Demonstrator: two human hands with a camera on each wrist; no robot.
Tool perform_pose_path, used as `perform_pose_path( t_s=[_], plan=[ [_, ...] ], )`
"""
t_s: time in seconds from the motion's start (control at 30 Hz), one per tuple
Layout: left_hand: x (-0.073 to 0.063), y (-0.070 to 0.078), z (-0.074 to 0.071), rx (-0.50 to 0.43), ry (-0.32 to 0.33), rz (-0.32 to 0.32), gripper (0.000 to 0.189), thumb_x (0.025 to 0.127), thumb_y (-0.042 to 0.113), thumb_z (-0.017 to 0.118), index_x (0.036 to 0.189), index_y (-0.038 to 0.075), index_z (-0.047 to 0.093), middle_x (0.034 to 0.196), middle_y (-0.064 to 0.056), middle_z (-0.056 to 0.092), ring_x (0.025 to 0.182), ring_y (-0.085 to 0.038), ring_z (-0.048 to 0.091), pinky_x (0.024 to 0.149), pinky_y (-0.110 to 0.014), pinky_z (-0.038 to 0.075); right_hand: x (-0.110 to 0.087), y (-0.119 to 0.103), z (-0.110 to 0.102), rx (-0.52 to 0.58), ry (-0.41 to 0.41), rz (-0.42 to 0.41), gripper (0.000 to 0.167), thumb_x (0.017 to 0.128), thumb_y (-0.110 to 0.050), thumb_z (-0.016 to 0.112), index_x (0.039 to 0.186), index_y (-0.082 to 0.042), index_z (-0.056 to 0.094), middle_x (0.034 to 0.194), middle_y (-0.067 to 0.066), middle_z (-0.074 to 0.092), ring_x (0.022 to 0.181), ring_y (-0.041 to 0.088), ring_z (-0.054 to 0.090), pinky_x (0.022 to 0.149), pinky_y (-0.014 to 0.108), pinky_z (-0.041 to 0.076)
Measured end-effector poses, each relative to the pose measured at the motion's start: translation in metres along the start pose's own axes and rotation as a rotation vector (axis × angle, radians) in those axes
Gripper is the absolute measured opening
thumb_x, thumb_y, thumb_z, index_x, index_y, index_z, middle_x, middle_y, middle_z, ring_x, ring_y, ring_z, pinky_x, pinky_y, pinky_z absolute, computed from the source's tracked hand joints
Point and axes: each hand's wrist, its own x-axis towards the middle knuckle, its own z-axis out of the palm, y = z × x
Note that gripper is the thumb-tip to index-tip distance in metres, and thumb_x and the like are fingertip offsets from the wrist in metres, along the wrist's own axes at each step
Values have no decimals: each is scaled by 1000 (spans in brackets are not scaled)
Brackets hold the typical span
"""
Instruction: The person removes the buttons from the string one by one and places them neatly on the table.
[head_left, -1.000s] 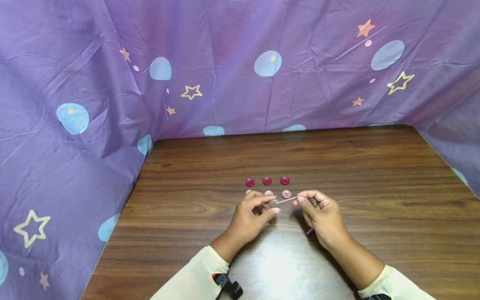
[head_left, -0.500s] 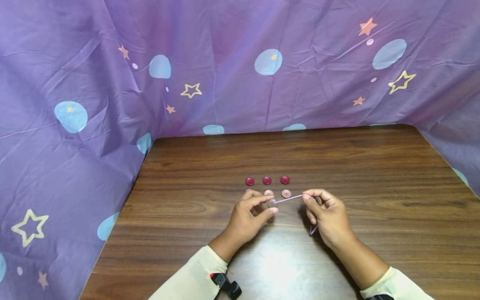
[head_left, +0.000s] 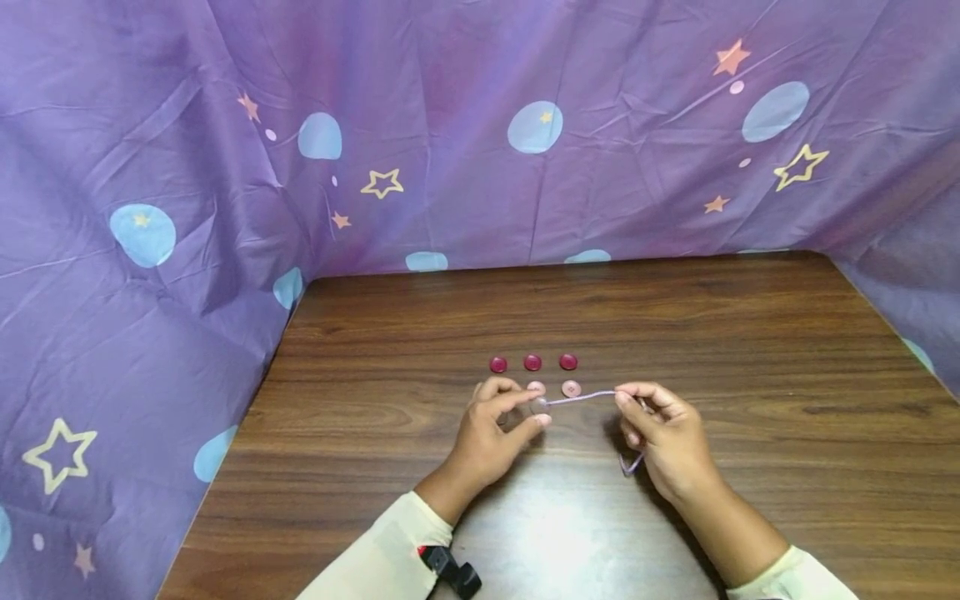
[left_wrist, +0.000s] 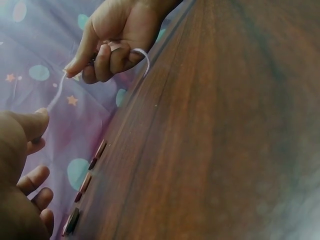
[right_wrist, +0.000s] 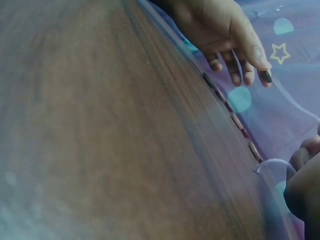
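Thumb and forefinger of my left hand [head_left: 483, 433] pinch a small round button [head_left: 539, 406] by its edge, held above the table. From the button a lilac cord [head_left: 585, 397] runs rightward to my right hand [head_left: 667, 433], whose thumb and forefinger pinch it. Below the right hand's curled fingers the cord's other end hangs in a bend, visible in the right wrist view as a white-looking loop [right_wrist: 274, 162]. There the pinched button [right_wrist: 266, 76] looks dark and is seen nearly edge-on. Which holes the cord passes through is too small to tell.
Three dark red buttons [head_left: 532, 362] lie in a row on the brown wooden table [head_left: 750, 333]. In front of them lie pale pink buttons [head_left: 571, 389], partly covered by the left hand. A purple curtain [head_left: 465, 125] with stars hangs behind and at the sides.
My right hand has moved to the right, and the stretch of cord between the hands has grown longer. The left hand has shifted slightly left, still pinching the button.
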Motion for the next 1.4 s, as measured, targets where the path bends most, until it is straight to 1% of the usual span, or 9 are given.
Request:
perform_pose_path(
  t_s=[0.2, 0.47, 0.57, 0.67, 0.8, 1.0, 1.23, 1.33, 1.4],
  plan=[
    [-1, -2, -1, 7, -1, -21, 36, 88, 19, 91, 123, 10, 83, 117, -7, 71, 105, -18, 57, 88, -27, 48, 2, -5, -5, 15, 64, 98, 28, 104, 4, 67, 96, -20, 81, 78, -11, 63, 58, 2, 48, 54, 15, 41],
    [-1, 0, -1, 53, 6, 6, 36, 88, 22, 91, 122, 13, 84, 119, -6, 70, 108, -21, 59, 95, -35, 40, 4, -10, -15, 161, -128, 129, 42, 112, 1, 40, 121, -18, 76, 93, -5, 59, 74, 5, 53, 55, 15, 32],
    [-1, -1, 0, 64, 9, 10, 36, 88, 23, 91, 122, 14, 84, 120, -7, 70, 112, -24, 60, 97, -39, 37, 5, -10, -16, 170, -142, 133, 35, 115, -2, 42, 129, -19, 69, 96, -5, 60, 77, 5, 55, 55, 13, 35],
    [-1, -1, 0, 81, 18, 6, 35, 88, 24, 90, 121, 13, 84, 122, -8, 70, 118, -28, 60, 98, -41, 36, 7, -10, -15, 154, -112, 131, 24, 115, -7, 48, 135, -17, 58, 96, -7, 63, 76, 4, 56, 54, 13, 38],
    [-1, -1, 0, 94, 30, -14, 33, 88, 24, 90, 119, 13, 85, 126, -12, 69, 124, -32, 59, 101, -45, 34, 7, -12, -14, 139, -44, 102, 16, 114, -11, 54, 130, -14, 53, 91, -8, 67, 71, 4, 57, 52, 13, 41],
    [-1, -1, 0, 98, 34, -31, 34, 88, 26, 90, 120, 16, 85, 132, -16, 67, 129, -34, 55, 103, -54, 32, 7, -15, -20, 158, 47, 56, 4, 112, -14, 60, 112, -14, 64, 83, -6, 70, 62, 4, 55, 47, 13, 42],
    [-3, -16, 7, 190, 75, 60, 33, 88, 32, 89, 119, 21, 86, 138, -15, 64, 129, -31, 53, 102, -57, 34, 8, -16, -22, 90, 111, 83, 7, 110, -17, 63, 106, -18, 68, 78, -10, 61, 58, 4, 51, 47, 15, 39],
    [-2, -16, 6, 191, 55, 29, 33, 88, 32, 89, 120, 22, 86, 145, -16, 62, 134, -34, 51, 107, -63, 32, 8, -17, -22, 71, 137, 98, 6, 109, -18, 65, 104, -19, 69, 77, -11, 59, 58, 4, 51, 47, 15, 40],
    [0, -10, 3, 163, 20, -27, 34, 87, 30, 91, 119, 21, 86, 150, -19, 60, 139, -40, 50, 110, -71, 29, 8, -17, -21, 63, 143, 106, 7, 109, -19, 66, 103, -19, 69, 78, -11, 59, 58, 4, 51, 47, 15, 40]
  ],
)
